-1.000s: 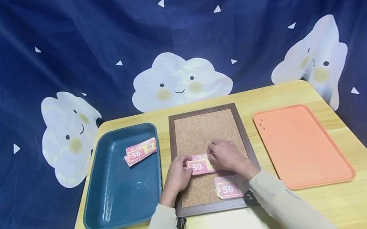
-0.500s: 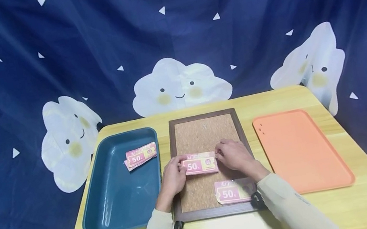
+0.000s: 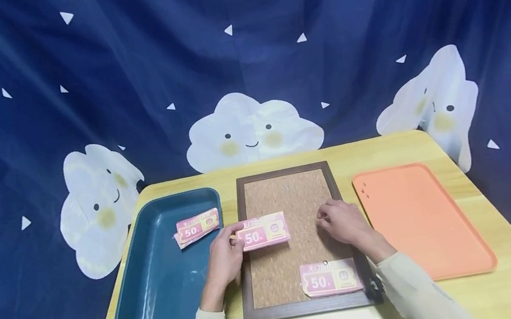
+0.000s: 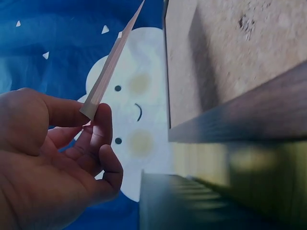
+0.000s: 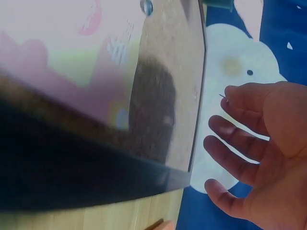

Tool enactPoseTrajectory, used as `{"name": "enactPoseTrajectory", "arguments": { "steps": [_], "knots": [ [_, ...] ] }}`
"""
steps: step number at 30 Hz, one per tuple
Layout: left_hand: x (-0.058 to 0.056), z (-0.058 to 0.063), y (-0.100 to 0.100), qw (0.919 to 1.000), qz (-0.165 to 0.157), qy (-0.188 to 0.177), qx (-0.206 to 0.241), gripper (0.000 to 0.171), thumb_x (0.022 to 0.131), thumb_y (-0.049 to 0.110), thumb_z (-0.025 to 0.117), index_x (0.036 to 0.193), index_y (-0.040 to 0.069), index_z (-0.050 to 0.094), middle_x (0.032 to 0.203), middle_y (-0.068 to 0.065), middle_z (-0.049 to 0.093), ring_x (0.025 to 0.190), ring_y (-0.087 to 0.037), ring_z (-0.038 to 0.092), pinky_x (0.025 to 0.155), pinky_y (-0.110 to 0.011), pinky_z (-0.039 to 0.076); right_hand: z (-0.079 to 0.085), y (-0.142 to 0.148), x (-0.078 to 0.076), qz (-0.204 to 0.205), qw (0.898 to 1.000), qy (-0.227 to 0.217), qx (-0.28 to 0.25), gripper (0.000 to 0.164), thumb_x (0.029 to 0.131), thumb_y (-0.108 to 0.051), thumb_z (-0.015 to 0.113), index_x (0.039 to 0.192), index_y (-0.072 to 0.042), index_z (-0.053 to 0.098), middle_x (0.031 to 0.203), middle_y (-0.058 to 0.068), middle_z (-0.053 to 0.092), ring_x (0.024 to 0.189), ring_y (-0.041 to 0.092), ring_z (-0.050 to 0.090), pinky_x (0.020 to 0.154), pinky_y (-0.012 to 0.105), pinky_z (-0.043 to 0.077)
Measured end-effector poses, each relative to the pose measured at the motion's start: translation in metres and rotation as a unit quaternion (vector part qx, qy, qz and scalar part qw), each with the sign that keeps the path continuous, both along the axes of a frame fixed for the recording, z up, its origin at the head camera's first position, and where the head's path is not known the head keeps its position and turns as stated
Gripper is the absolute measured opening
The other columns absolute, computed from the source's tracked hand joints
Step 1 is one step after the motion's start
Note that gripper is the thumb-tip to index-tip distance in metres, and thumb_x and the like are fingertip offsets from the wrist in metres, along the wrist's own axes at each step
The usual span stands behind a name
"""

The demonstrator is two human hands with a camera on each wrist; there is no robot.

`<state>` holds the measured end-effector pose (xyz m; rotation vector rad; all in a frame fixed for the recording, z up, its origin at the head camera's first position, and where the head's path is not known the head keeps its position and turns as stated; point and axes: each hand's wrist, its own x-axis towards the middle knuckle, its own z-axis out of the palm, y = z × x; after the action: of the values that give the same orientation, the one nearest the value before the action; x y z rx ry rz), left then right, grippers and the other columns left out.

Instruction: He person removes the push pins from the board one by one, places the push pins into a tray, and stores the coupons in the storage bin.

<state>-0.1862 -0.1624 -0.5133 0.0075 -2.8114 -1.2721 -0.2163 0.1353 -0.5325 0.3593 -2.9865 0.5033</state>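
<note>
L hand [image 3: 225,257] pinches coupons [image 3: 264,233] over board [image 3: 287,194], ctr of frame; R hand [image 3: 346,224] pinches pin [image 5: 222,97], right of ctr.

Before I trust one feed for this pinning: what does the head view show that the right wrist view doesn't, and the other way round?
Only the head view shows the left hand, pinching pink coupons, and the loose coupons lying in the blue bin.

Only the right wrist view shows what looks like a thin pin between the right hand's thumb and a finger.

Both show the right hand, the corkboard, and the flat coupon on it with a round tack head at its edge.
</note>
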Motion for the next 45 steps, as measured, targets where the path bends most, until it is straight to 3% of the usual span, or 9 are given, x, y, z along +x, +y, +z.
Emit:
{"name": "enactPoseTrajectory", "arguments": {
  "steps": [8, 17, 24, 31, 39, 45],
  "knots": [
    [0.007, 0.008, -0.021, 0.9995, 0.013, 0.026, -0.011, 0.035, 0.088, 0.003, 0.062, 0.122, 0.011, 0.064, 0.093, -0.007, 0.057, 0.066, -0.013, 0.045, 0.055, -0.023, 0.035, -0.005, 0.021, 0.008, -0.020, 1.000, -0.002, 0.004, 0.009, 0.086, -0.025, 0.069, 0.086, -0.017, 0.070, 0.086, -0.001, 0.065, 0.084, 0.022, 0.065, 0.074, 0.045, 0.048],
    [0.015, 0.010, -0.044, 0.9986, 0.043, 0.028, -0.007, 0.035, 0.088, 0.004, 0.062, 0.122, 0.011, 0.063, 0.079, -0.005, 0.050, 0.061, -0.012, 0.044, 0.053, -0.023, 0.035, -0.007, 0.040, 0.016, -0.025, 1.000, 0.000, 0.004, 0.008, 0.086, -0.027, 0.070, 0.083, -0.019, 0.068, 0.081, -0.004, 0.062, 0.078, 0.018, 0.062, 0.070, 0.044, 0.047],
    [0.020, 0.009, -0.064, 0.9975, 0.067, 0.020, -0.013, 0.035, 0.088, 0.006, 0.062, 0.122, 0.012, 0.063, 0.092, -0.007, 0.060, 0.071, -0.014, 0.050, 0.060, -0.023, 0.038, -0.008, 0.067, 0.024, -0.036, 0.999, 0.022, -0.012, 0.006, 0.086, -0.023, 0.068, 0.084, -0.018, 0.070, 0.090, -0.001, 0.067, 0.084, 0.023, 0.066, 0.071, 0.047, 0.047],
    [0.027, 0.005, -0.097, 0.9934, 0.110, 0.023, -0.020, 0.036, 0.088, 0.005, 0.062, 0.124, 0.009, 0.062, 0.114, -0.015, 0.064, 0.086, -0.020, 0.060, 0.068, -0.022, 0.046, -0.008, 0.093, 0.027, -0.052, 0.998, 0.023, -0.013, 0.006, 0.085, -0.021, 0.067, 0.083, -0.016, 0.070, 0.085, -0.002, 0.064, 0.076, 0.020, 0.063, 0.069, 0.046, 0.047],
    [0.030, 0.008, -0.127, 0.9908, 0.133, -0.020, -0.010, 0.039, 0.095, 0.007, 0.055, 0.134, 0.007, 0.054, 0.124, -0.021, 0.057, 0.095, -0.027, 0.058, 0.068, -0.022, 0.045, -0.014, 0.120, 0.028, -0.081, 0.997, 0.005, -0.013, 0.006, 0.085, -0.022, 0.067, 0.083, -0.018, 0.070, 0.085, -0.002, 0.065, 0.080, 0.025, 0.065, 0.071, 0.052, 0.047],
    [0.028, 0.007, -0.136, 0.9900, 0.138, -0.019, -0.018, 0.039, 0.095, 0.007, 0.054, 0.134, 0.007, 0.053, 0.119, -0.019, 0.058, 0.089, -0.025, 0.057, 0.064, -0.022, 0.043, -0.019, 0.133, 0.031, -0.084, 0.996, -0.008, -0.009, 0.006, 0.085, -0.024, 0.066, 0.082, -0.020, 0.069, 0.083, -0.002, 0.064, 0.078, 0.025, 0.064, 0.068, 0.051, 0.047]
  ]
}}
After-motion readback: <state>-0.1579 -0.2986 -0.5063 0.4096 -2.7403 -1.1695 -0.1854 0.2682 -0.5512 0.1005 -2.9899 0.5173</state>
